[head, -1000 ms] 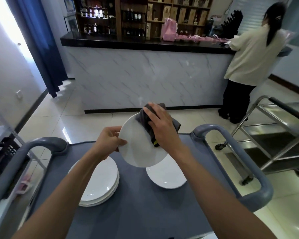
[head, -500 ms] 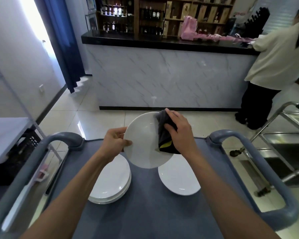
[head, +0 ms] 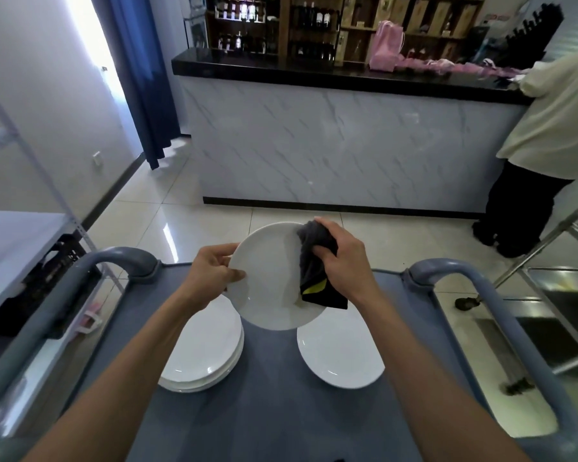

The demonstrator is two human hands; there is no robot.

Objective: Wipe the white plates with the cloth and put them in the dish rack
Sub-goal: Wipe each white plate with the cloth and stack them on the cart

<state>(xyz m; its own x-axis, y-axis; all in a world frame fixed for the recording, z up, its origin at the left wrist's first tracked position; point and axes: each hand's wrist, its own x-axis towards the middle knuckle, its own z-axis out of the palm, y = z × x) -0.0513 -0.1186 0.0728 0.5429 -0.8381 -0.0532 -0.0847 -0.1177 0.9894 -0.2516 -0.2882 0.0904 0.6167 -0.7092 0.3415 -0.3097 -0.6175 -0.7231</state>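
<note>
White plate [head: 267, 278] mid-wipe, held over the cart

Right hand [head: 344, 265], gripping the cloth [head: 314, 261], has slid down the right rim; left hand [head: 211, 275] pinches the opposite edge. Racking's next.

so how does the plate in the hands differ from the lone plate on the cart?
The held plate is off the cart, tilted toward the camera; the lone plate lies flat on the grey cart top. The held plate is gripped at its rim by the left hand, and the right hand presses a dark cloth on it; the lone plate is untouched. Both are round, white and plain.
</note>
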